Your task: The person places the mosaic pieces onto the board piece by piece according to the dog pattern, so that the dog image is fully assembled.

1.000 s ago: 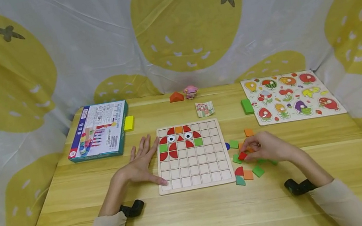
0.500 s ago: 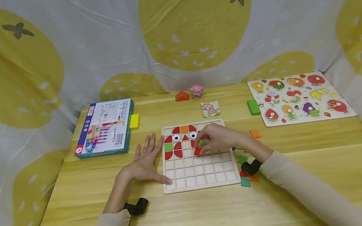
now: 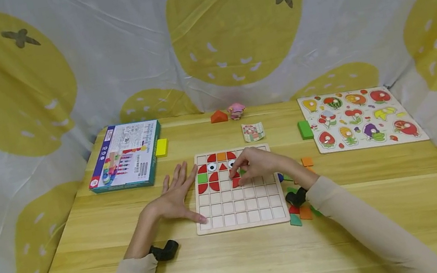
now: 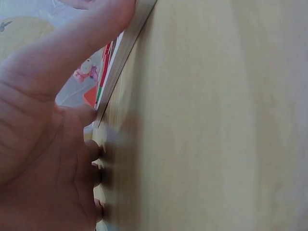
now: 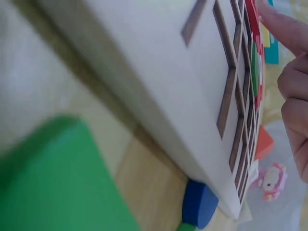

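Observation:
In the head view a wooden grid board (image 3: pixel 234 208) lies on the table, with red, green and orange tiles and two eye tiles in its upper cells. My left hand (image 3: pixel 175 202) is spread at its left side; the thumb rests on the board's lower-left rim. My right hand (image 3: pixel 260 163) is over the board's upper right. Its thumb and forefinger are at a red quarter-circle tile (image 3: pixel 236 183) in a right-hand cell, pinching it. The right wrist view shows a fingertip touching that red tile (image 5: pixel 252 18). The hand partly hides nearby tiles.
Loose tiles, including an orange square (image 3: pixel 307 161) and a teal piece (image 3: pixel 295 219), lie right of the board. Behind it are a pattern card (image 3: pixel 253 132), a pink figurine (image 3: pixel 236 111) and a red block (image 3: pixel 218 116). A box (image 3: pixel 125 156) stands left, a fruit puzzle (image 3: pixel 362 118) right.
My right hand has carried the red tile from the loose pile leftward onto the board, where it now sits lower in a cell. The left hand keeps its place on the board.

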### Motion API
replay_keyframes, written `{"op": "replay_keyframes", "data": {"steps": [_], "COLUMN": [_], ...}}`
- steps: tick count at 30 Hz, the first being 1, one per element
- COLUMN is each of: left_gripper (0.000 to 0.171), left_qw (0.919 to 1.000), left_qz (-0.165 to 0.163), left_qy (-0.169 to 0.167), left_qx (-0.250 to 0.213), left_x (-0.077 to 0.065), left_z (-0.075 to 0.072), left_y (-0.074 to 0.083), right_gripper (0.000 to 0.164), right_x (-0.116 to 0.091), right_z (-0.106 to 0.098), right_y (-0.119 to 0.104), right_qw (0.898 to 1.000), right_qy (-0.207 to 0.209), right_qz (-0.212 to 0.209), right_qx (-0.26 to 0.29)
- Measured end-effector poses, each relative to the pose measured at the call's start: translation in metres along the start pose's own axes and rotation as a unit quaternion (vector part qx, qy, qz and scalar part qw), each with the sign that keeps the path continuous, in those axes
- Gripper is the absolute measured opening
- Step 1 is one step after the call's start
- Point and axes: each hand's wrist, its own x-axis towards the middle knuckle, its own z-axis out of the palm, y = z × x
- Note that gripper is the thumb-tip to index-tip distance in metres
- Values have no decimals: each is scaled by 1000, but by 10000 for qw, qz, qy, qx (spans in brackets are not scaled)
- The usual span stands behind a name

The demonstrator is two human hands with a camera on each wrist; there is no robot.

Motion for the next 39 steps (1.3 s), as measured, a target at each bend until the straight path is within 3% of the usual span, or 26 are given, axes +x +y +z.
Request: {"op": "replay_keyframes", "data": {"steps": [21,31,35,39], "left_gripper": [141,142,142,141], "left_qw": [10000,10000,10000,9999], "left_qz": [44,30,63,94], "left_qy": [11,30,55,50], "left_qx": [-25,-57,-47,5], "left_x": [0,-2,-1,-2], "left_z": [1,0,1,1], "left_y": [0,0,-1,-2], "right_gripper": [12,15,20,23], "right_x": [4,6,-7,-42], "right_z": [3,1,-8,-26], "right_y": [-1,2,0,5], "right_qw": [9985,9995,9992,9955], "right_qy": [330,128,228,715], "right_qz": [434,214,266,604], "right_qx": [-53,209,176,141]}}
